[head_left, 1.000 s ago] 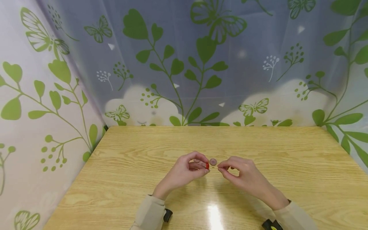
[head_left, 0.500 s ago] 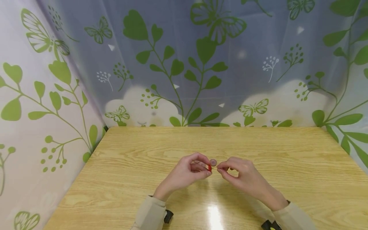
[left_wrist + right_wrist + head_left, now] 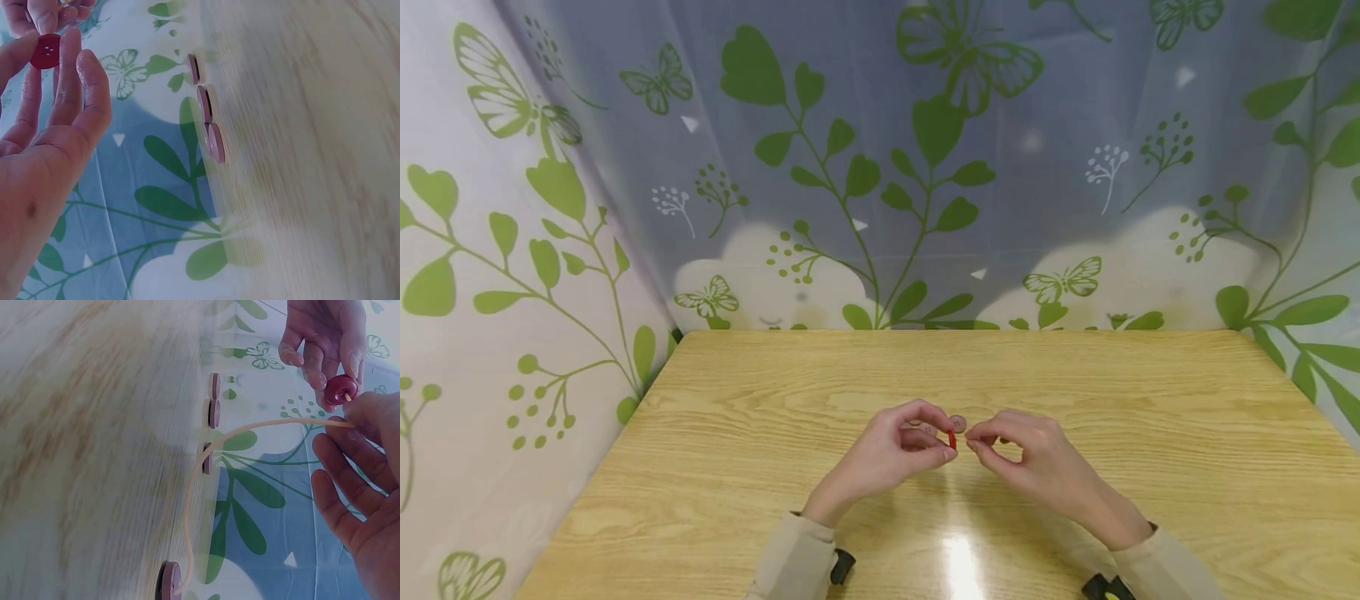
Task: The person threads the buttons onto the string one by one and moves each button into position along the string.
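Head view: over the pale wooden table [image 3: 760, 467], the left hand [image 3: 895, 450] pinches a small round red four-hole button [image 3: 952, 439] at its fingertips, just beside the right hand [image 3: 1030, 458], whose thumb and forefinger are pressed together.

Left wrist view: the red button [image 3: 45, 52] sits between thumb and fingers; three dull pink round buttons [image 3: 205, 103] lie on the table beyond the hand.

Right wrist view: the right hand [image 3: 365, 487] pinches a thin beige cord [image 3: 206, 456], its tip at the red button's [image 3: 340, 389] hole.
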Available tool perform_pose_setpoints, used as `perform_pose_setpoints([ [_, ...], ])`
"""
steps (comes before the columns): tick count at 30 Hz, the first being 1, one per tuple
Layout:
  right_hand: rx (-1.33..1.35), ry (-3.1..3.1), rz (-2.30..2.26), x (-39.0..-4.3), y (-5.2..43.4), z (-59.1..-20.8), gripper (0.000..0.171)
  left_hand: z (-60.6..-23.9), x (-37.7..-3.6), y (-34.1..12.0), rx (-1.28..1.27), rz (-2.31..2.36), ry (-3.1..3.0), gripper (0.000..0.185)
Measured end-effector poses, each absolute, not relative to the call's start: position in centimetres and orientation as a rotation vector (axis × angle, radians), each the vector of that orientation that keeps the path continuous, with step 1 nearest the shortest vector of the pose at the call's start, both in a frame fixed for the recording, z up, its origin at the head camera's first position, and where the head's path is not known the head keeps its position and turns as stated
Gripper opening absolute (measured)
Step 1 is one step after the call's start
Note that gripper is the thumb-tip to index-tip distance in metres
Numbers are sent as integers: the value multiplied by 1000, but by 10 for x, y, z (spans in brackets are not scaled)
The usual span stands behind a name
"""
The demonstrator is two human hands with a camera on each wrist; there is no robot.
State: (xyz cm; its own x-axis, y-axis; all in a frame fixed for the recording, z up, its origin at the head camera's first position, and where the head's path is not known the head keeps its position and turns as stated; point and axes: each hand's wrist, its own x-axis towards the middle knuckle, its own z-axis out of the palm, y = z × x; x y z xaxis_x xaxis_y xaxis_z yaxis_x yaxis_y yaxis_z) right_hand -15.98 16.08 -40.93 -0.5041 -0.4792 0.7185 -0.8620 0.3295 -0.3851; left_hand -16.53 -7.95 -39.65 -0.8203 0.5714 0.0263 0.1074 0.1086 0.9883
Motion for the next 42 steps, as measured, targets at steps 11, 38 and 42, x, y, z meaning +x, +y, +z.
perform_pose_setpoints([
  [11,1186,-2118,1059,-159,161,-409,37,-397,-165,-78,677,1747,2044,31],
  [38,1241,-2083,1072,-160,157,-411,37,-397,-163,-73,541,1771,2076,14],
  [42,1236,-2085,1069,-159,158,-412,37,-397,-163,-73,541,1765,2070,14],
])
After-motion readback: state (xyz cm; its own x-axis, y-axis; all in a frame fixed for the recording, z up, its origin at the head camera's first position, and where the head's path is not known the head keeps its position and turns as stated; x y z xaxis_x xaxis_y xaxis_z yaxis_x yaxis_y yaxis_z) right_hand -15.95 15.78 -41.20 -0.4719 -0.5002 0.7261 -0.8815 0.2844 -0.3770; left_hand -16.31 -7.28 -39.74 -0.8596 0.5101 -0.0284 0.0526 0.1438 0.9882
